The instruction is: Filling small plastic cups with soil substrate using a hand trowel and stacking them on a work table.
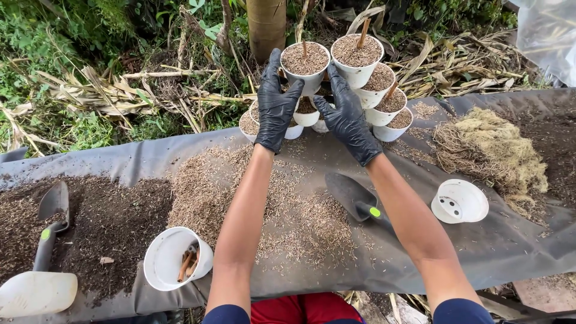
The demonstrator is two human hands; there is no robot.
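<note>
Two hands in black gloves, both up at a white pot. Left hand (276,103) flat against the pot's left side, fingers straight and close together, not pinching. Right hand (348,115) just below and to the right of that pot, fingers bent loosely, touching its lower edge; hard to tell how tight the hold.

One held pot (305,65), standing straight up, mouth to the sky, a thin stick poking up from the middle. Round, white, full to the top with light brown husk bits.

About seven more filled pots (378,90) packed close to the right of and under the hands, stacked in a pile, two with sticks.

Two empty white pots nearer the body: one lying on its side (461,201), well to the right of the right arm, holes showing in its bottom; one with brown sticks inside (171,258), left of the left arm.

Two dark scoops: one (355,197) right under the right arm, one (50,225) far left on dark soil.

One heap of tan husk (210,186) beneath the left arm. One clump of pale stringy fibre (498,153) far right. One grey sheet (498,252) under everything.
</note>
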